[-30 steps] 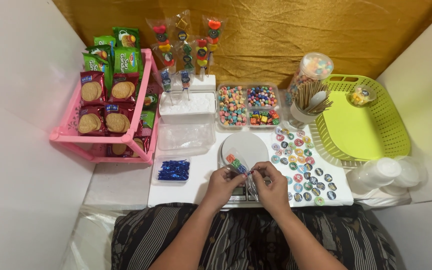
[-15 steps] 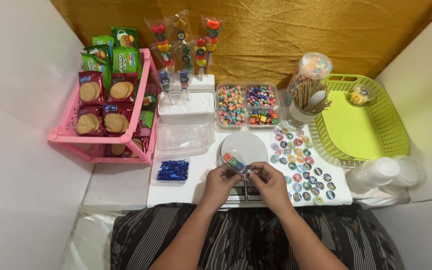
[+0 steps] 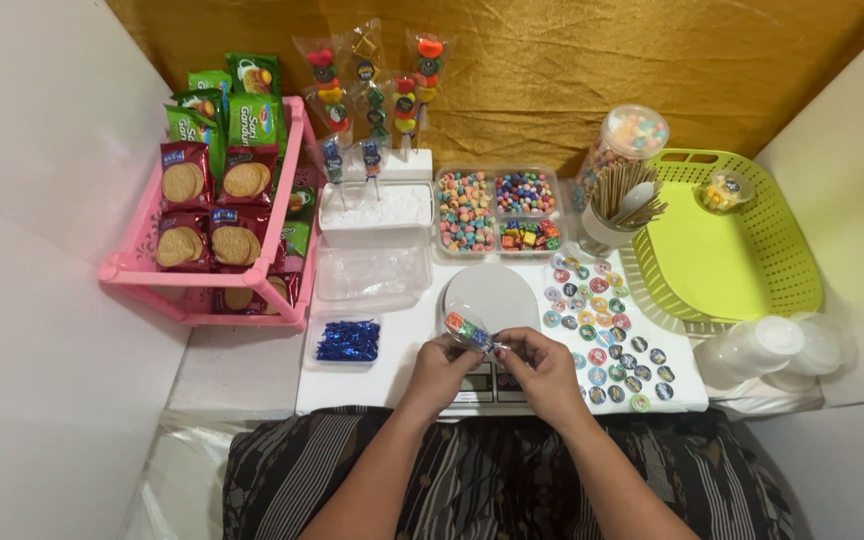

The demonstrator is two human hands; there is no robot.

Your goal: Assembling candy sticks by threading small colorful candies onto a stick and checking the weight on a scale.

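A wrapped candy skewer (image 3: 467, 330) is held low over the near edge of the white table (image 3: 402, 345), just in front of a round white scale plate (image 3: 492, 295); its coloured pieces point up and to the left. The left hand (image 3: 439, 372) has its fingers closed on the clear wrapper near the lower end; the right hand (image 3: 544, 370) pinches the same end from the other side, fingertips nearly meeting the left's.

Just left of the hands lies a small tray of blue twist ties (image 3: 348, 340); to the right, a spread of round stickers (image 3: 602, 320) covers the table. Beyond the plate stand a divided tray of sweets (image 3: 497, 210), a white foam block (image 3: 374, 208) bearing finished skewers (image 3: 372, 80), and a cup of wooden sticks (image 3: 620, 200); a green basket (image 3: 752, 270) sits far right, a pink rack (image 3: 202, 290) of biscuit packets far left. Nothing obstructs the hands.

Against the earlier view, the skewer has dropped slightly and tilted further left; both hands remain on it.
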